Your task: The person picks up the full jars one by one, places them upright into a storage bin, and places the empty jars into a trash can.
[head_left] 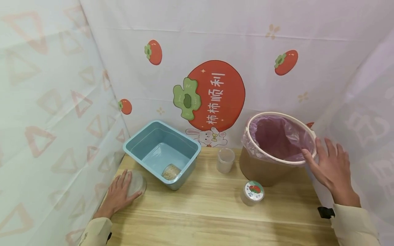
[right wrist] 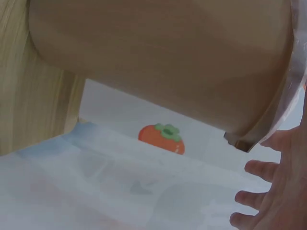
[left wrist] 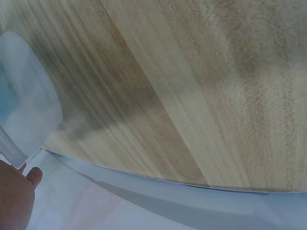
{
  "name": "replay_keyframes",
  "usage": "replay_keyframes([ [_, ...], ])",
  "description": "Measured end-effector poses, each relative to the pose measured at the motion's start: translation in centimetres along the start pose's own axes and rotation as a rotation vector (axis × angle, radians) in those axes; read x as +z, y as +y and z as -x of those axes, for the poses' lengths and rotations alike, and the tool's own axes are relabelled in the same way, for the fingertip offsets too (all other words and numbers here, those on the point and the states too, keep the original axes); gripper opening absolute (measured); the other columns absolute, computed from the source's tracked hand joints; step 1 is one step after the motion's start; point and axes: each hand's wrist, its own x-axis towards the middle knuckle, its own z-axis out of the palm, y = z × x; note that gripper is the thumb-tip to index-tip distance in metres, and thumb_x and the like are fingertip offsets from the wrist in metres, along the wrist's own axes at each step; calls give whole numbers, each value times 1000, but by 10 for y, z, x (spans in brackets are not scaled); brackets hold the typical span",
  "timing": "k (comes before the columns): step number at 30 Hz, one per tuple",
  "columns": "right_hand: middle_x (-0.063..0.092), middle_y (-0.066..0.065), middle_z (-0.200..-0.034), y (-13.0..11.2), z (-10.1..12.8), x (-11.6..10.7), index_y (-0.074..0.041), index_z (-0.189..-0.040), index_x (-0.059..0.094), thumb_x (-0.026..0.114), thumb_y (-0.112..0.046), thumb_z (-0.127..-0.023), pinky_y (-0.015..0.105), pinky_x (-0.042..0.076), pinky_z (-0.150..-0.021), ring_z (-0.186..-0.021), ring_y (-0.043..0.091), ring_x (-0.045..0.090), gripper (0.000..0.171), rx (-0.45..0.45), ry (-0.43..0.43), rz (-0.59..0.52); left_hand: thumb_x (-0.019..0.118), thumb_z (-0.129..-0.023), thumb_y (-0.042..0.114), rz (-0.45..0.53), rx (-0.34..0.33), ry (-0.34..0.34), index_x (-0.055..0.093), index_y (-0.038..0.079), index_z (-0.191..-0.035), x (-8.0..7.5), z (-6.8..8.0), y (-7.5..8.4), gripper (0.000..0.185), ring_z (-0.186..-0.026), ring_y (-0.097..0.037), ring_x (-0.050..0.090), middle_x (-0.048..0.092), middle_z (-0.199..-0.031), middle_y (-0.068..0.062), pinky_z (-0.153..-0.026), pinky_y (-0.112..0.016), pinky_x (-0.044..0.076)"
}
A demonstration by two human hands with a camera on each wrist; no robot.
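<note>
My left hand lies against a clear plastic tub at the table's left side, its fingers straight and the thumb spread along the tub's front. In the left wrist view, the translucent tub shows at the left edge, with part of the hand below it. My right hand is at the right rim of a brown trash bin lined with a purple bag. Its fingers are spread; in the right wrist view the hand is beside the rim, and contact is hard to tell.
A blue basin stands at the back left, holding a clear container of pale grains. Left of the bin is a clear cup. In front stands a tub with a persimmon-print lid. Printed cloth walls surround the wooden table.
</note>
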Motion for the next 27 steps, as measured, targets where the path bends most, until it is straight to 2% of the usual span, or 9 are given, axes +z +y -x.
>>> replay_keyframes([
  [6,19,37,-174,5,2,5,-5,-173,23,43,-55,-112,89,10,-113,-149,74,18,81,0,-37,-20,82,-89,54,4,-9,6,39,-4,-165,-2,3,1,105,-146,-57,39,31,-172,-28,-103,-76,41],
  [17,15,29,-179,6,3,8,-10,-176,16,36,-54,-114,89,6,-116,-155,71,11,79,25,-79,-49,84,-84,56,-9,20,98,42,-6,-163,-4,9,-7,109,-140,-55,41,36,-169,-28,-96,-74,42],
  [21,14,29,-179,6,4,8,-9,-176,13,35,-55,-114,90,5,-116,-156,70,9,80,36,-88,-48,84,-84,57,-34,14,120,44,-5,-162,-13,12,-9,108,-138,-55,43,39,-167,-29,-93,-75,44],
  [27,14,29,-179,6,3,9,-9,-176,12,34,-55,-114,90,4,-116,-156,70,9,80,40,-90,-53,82,-87,58,-36,-22,107,40,-3,-165,-36,12,-10,107,-139,-57,39,37,-166,-31,-98,-75,38],
])
